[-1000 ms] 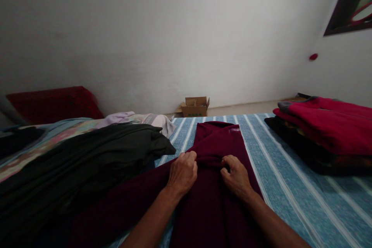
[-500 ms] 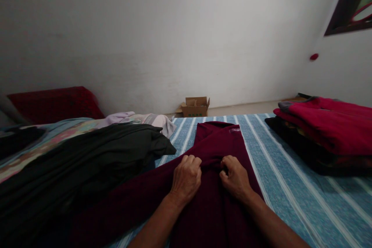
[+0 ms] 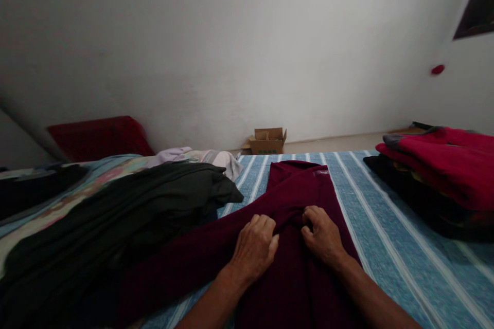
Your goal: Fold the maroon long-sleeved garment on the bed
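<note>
A maroon long-sleeved top [image 3: 295, 187] lies partly folded on the bed, one sleeve stretched out toward the lower left. My left hand [image 3: 255, 247] rests on it where the sleeve meets the body, fingers curled down into the cloth. To its right, my right hand [image 3: 323, 234] pinches the fabric between thumb and bent fingers, and creases run between the two hands. The fingertips of the left hand are hidden under its knuckles. A small pale mark shows near the top's far right corner.
Dark green clothing [image 3: 154, 205] is heaped on the left, partly beside the sleeve. On the right stands a stack of folded clothes [image 3: 443, 169], red on top and black below. A blue striped sheet [image 3: 389, 226] covers the bed. Beyond its edge sits an open cardboard box [image 3: 269, 142].
The view has turned slightly left, so everything sits further right. My left hand has slid a little toward me, its thumb now showing. My right hand keeps its pinch on the cloth.
</note>
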Demonstrator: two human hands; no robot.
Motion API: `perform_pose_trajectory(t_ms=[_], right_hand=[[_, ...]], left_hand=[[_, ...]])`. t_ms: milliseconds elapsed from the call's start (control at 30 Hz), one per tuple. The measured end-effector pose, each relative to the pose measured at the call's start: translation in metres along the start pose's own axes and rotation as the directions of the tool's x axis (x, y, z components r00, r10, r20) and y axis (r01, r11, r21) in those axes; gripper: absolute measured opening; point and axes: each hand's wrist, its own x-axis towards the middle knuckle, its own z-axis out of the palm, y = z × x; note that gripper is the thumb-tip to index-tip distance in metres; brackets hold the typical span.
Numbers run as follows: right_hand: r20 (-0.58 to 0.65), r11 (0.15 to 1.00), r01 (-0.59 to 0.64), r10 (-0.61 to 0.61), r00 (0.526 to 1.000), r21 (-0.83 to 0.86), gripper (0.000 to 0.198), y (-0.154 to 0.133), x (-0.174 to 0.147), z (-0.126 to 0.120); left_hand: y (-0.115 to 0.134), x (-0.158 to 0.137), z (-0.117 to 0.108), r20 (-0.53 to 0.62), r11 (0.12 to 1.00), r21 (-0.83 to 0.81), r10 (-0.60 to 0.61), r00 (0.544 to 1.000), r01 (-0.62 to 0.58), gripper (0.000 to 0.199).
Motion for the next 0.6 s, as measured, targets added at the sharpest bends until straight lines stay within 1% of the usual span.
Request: perform_pose_trajectory(t_ms=[67, 133, 167, 233, 300, 333, 367, 400, 467, 533, 600], right_hand=[[0.012, 1.0, 0.015, -0.015, 1.0, -0.01, 0.01, 0.002, -0.001, 0.001], [0.023, 1.0, 0.024, -0.023, 0.999, -0.015, 0.01, 0.005, -0.003, 0.002], [0.027, 1.0, 0.026, -0.025, 0.999, -0.016, 0.01, 0.007, -0.003, 0.003], [0.033, 0.999, 0.027, -0.026, 0.999, -0.019, 0.01, 0.008, -0.004, 0.004], [0.035, 0.999, 0.025, -0.025, 0.999, -0.023, 0.01, 0.008, -0.004, 0.004], [0.035, 0.999, 0.024, -0.023, 0.999, -0.025, 0.01, 0.008, -0.004, 0.004], [0.035, 0.999, 0.022, -0.022, 0.999, -0.026, 0.01, 0.007, -0.004, 0.003], [0.033, 0.999, 0.02, -0.019, 0.999, -0.027, 0.01, 0.006, -0.004, 0.003], [0.031, 1.0, 0.016, -0.015, 0.999, -0.025, 0.01, 0.004, -0.003, 0.002], [0.035, 1.0, 0.019, -0.018, 0.999, -0.019, 0.01, 0.003, -0.003, 0.001], [0.034, 1.0, 0.021, -0.02, 0.999, -0.015, 0.011, 0.002, -0.002, 0.001]], left_hand=[[-0.009, -0.009, -0.008, -0.032, 1.0, -0.025, -0.006, 0.999, 0.006, 0.008], [-0.027, -0.019, -0.019, -0.063, 0.998, -0.018, -0.056, 0.996, 0.055, 0.011], [-0.039, -0.025, -0.025, -0.075, 0.995, -0.001, -0.103, 0.992, 0.103, 0.013], [-0.068, -0.037, -0.036, -0.076, 0.967, 0.067, -0.241, 0.967, 0.246, 0.017], [-0.098, -0.049, -0.043, -0.03, 0.919, 0.144, -0.367, 0.93, 0.368, 0.019], [-0.111, -0.054, -0.044, 0.014, 0.896, 0.165, -0.419, 0.908, 0.412, 0.02], [-0.122, -0.058, -0.044, 0.066, 0.888, 0.169, -0.442, 0.894, 0.427, 0.022], [-0.131, -0.062, -0.043, 0.113, 0.896, 0.158, -0.434, 0.894, 0.415, 0.023], [-0.14, -0.064, -0.039, 0.162, 0.918, 0.143, -0.392, 0.906, 0.371, 0.027], [-0.14, -0.062, -0.035, 0.156, 0.918, 0.173, -0.382, 0.911, 0.356, 0.03], [-0.136, -0.056, -0.033, 0.136, 0.894, 0.222, -0.423, 0.896, 0.389, 0.026]])
